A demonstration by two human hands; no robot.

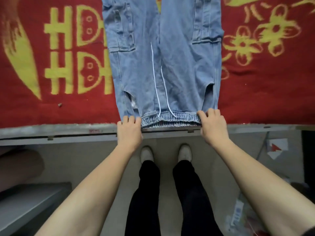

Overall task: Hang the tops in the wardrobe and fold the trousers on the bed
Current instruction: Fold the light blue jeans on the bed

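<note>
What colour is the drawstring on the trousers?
White; the drawstring on the blue trousers shows best in the head view.

Soft, even indoor light, moderately bright, no glare. Only faint shadow below the bed frame (pixel 51 131). Heavy wide-angle distortion: the frame's edge bows and the corners stretch. Centre is sharp; bottom corners are soft and smeared.

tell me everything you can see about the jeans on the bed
The jeans are light blue denim, lying flat, front up, on the red and yellow bedspread, legs running off the top of the picture. Their gathered elastic waistband lies at its near edge, two white drawstrings trail up the front, and each thigh has a cargo pocket. The left hand and right hand grip the waistband's corners.
</note>
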